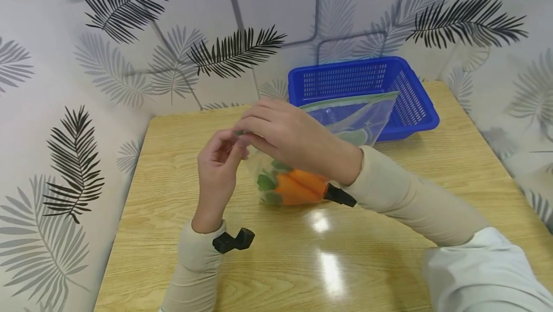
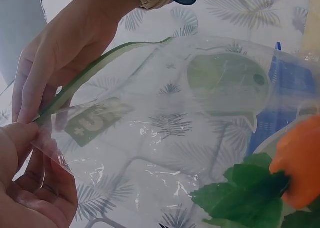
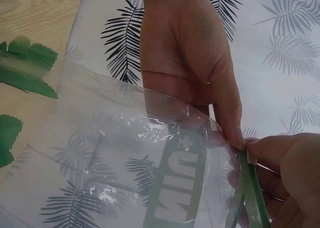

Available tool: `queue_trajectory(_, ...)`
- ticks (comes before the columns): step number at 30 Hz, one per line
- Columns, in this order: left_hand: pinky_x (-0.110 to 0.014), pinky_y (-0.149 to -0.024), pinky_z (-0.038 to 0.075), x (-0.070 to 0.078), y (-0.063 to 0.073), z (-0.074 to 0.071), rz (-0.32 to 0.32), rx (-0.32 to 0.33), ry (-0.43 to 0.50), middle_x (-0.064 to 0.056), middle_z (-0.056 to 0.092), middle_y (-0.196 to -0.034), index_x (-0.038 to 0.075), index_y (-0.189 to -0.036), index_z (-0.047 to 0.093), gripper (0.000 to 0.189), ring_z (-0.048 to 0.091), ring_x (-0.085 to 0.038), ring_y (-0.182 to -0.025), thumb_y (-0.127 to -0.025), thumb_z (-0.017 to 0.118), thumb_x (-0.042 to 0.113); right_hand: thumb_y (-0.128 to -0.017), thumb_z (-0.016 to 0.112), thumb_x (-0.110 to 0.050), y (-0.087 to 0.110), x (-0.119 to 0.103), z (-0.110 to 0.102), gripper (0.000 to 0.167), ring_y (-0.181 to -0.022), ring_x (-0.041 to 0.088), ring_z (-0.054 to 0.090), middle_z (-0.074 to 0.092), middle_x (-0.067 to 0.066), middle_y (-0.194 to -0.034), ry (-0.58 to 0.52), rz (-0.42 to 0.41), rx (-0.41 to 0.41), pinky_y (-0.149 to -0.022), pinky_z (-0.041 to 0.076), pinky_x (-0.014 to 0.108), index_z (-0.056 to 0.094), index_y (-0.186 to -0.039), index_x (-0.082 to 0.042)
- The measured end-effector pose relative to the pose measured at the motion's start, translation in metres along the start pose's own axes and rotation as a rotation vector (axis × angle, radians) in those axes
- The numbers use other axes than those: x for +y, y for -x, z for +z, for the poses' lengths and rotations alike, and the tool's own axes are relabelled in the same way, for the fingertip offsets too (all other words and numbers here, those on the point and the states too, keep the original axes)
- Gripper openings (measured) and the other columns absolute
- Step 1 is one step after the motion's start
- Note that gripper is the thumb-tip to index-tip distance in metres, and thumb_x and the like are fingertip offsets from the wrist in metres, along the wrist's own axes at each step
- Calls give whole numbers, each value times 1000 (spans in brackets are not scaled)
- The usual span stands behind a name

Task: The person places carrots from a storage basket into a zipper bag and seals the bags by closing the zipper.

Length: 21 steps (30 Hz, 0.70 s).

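Observation:
A clear zip bag point(image 1: 380, 110) with a green zip strip point(image 2: 107, 58) stands on the table, its mouth gaping toward the right side. Inside lie orange carrots point(image 1: 298, 187) with green leaves point(image 2: 250, 193). My left hand point(image 1: 218, 168) pinches the bag's top left corner between thumb and fingers. Right beside it, my right hand point(image 1: 289, 134) reaches across over the bag and pinches the green strip at that same corner. In the right wrist view, the thumb tips of the left hand point(image 3: 195, 63) and right hand point(image 3: 295, 178) almost meet at the strip's end.
Behind the bag, a blue plastic basket point(image 1: 421, 105) with slotted walls stands at the table's back right. The wooden table point(image 1: 173, 273) meets leaf-patterned walls point(image 1: 259, 5) at the back and left. A black wrist device point(image 1: 235, 241) sits on the left sleeve.

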State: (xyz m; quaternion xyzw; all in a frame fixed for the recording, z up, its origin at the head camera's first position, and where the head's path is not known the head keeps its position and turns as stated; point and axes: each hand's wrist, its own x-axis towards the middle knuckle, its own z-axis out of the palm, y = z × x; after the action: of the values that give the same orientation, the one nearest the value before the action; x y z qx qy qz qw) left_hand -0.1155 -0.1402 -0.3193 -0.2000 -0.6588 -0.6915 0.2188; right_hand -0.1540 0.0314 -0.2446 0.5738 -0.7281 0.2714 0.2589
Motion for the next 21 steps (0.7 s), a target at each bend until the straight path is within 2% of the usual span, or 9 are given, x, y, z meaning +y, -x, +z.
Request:
queue_trajectory(8,-25,-62,47,0,1,2,13,-4,17,-5,58,-79,-7,-97,59,14,53,-16,-68,-90,59,4,-88,63,-7,3,2,-1,13,-91,16,57,65,5,-96,-70,56,-1,-91,42,26,66,-100,-3)
queue_trajectory(15,-25,-63,49,-1,1,2,20,-4,-17,-4,62,-86,-12,-98,57,14,54,-15,-69,-90,58,0,-88,64,-5,5,5,-2,12,-90,16,57,65,5,-94,-77,57,-2,-88,44,26,66,-99,-2)
queue_trajectory(21,-25,-64,49,-1,1,3,22,-5,-24,-4,62,-87,-11,-97,57,15,54,-17,-70,-90,58,2,-88,64,-5,7,6,-4,11,-91,16,57,65,5,-94,-83,56,-4,-90,43,26,66,-98,-2)
